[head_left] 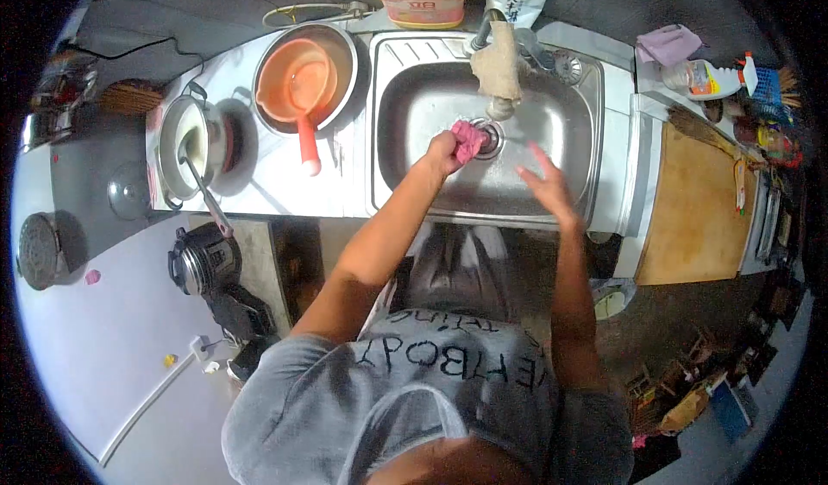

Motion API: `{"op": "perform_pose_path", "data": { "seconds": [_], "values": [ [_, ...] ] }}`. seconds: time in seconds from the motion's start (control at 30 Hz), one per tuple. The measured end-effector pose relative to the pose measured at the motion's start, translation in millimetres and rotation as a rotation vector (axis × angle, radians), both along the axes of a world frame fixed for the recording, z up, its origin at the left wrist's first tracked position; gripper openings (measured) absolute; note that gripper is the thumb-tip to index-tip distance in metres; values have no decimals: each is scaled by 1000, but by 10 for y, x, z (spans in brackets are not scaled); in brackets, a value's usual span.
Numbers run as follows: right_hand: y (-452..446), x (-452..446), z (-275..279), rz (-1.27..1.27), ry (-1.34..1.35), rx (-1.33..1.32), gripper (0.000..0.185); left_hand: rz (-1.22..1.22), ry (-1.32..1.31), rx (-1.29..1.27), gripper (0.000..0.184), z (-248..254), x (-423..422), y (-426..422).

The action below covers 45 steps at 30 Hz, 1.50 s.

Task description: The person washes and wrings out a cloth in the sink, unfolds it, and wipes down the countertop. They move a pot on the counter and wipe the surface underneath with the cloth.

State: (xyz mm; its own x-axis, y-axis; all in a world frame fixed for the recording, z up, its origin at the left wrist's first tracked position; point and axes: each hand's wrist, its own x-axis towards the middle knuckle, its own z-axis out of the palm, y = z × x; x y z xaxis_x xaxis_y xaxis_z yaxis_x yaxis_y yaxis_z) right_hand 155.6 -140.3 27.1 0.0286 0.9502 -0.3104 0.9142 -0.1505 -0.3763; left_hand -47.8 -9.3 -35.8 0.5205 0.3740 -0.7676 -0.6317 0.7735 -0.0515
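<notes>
While the left hand (443, 151) clutches a pink cloth (468, 141), the empty right hand (547, 187) is splayed, the sink (410, 131) below both.

The pink cloth (468, 141) is a small, crumpled bundle, its surface broken by uneven folds and darker creases; it is bunched in the grip of the left hand (443, 152). It sits over the sink basin (414, 114), slightly left of the middle; its right edge overlaps the drain (492, 142), though contact there cannot be made out.
</notes>
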Motion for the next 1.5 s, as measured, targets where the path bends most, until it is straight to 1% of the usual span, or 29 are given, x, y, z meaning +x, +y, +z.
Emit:
{"op": "perform_pose_path", "data": {
  "seconds": [0.07,0.13,0.2,0.23,0.27,0.33,0.37,0.4,0.43,0.47,0.5,0.53,0.63,0.67,0.7,0.73,0.8,0.83,0.87,0.9,0.97,1.1,1.17,1.27,1.3,1.37,1.4,1.47,1.5],
  "values": [
    [154,95,672,-340,999,-33,43,-30,26,27,40,85,34,-15],
    [169,6,928,-475,1285,-95,45,-68,27,3,36,82,40,-36],
    [181,-110,1023,-99,86,-664,51,-149,-155,-35,39,-200,-49,20],
    [-230,117,452,371,-339,33,54,-26,16,-23,41,-38,10,-41],
    [-247,4,881,368,-337,29,54,-30,16,-27,41,9,-13,-111],
    [-124,-129,1881,-62,882,190,52,-63,61,28,44,73,-32,-50],
    [-179,-250,2421,-13,1106,200,54,-57,51,7,49,20,-35,-53],
    [-237,-356,2723,186,1294,192,61,-67,41,20,49,4,-27,-41],
    [-305,-510,2891,482,1451,193,69,-93,45,33,49,17,-27,-26],
    [-331,-623,3037,718,1534,175,77,-117,53,39,50,36,-22,-54],
    [-358,-698,3144,866,1567,148,86,-91,74,46,50,140,4,-78],
    [-370,-746,3284,867,1565,153,86,-94,74,50,50,170,9,-85],
    [-398,-865,3574,1166,1489,-9,80,-100,-4,27,50,151,-39,-99],
    [-438,-892,3610,1260,1463,-73,80,-163,34,32,45,100,-36,-73],
    [-492,-886,3538,1176,1595,-90,81,-173,45,73,42,41,-40,-57],
    [-528,-853,3508,1170,1607,-97,81,-183,63,103,39,56,-71,-99],
    [-650,-816,3486,1145,1486,-8,85,-119,57,38,37,154,-76,-125],
    [-654,-803,3437,1202,1431,39,91,-131,74,67,36,127,-91,-127],
    [-659,-784,3425,1191,1451,28,91,-155,42,77,37,157,-107,-117],
    [-660,-750,3416,1095,1777,-1,82,-137,71,63,37,183,-114,-162],
    [-647,-649,3339,965,2107,-34,74,-124,104,54,38,205,-106,-129],
    [-695,-278,3117,792,2539,112,86,-153,81,55,42,276,-174,-124],
    [-572,-248,2985,759,2639,152,91,-156,108,65,43,305,-148,-99],
    [-423,-400,2832,6,2181,129,95,-129,157,66,41,244,-152,-94],
    [-410,-439,2806,-11,2183,125,95,-146,99,76,42,193,-173,-102],
    [-309,-460,2741,-349,2409,41,103,-154,7,81,46,236,-200,-72],
    [-281,-449,2728,-357,2410,38,103,-154,8,75,46,231,-211,-78],
    [-219,-387,2691,-165,2319,-52,91,-138,6,85,47,163,-201,-58],
    [-163,-307,2606,-174,2318,-54,91,-138,5,79,47,128,-199,-60]
  ]
}}
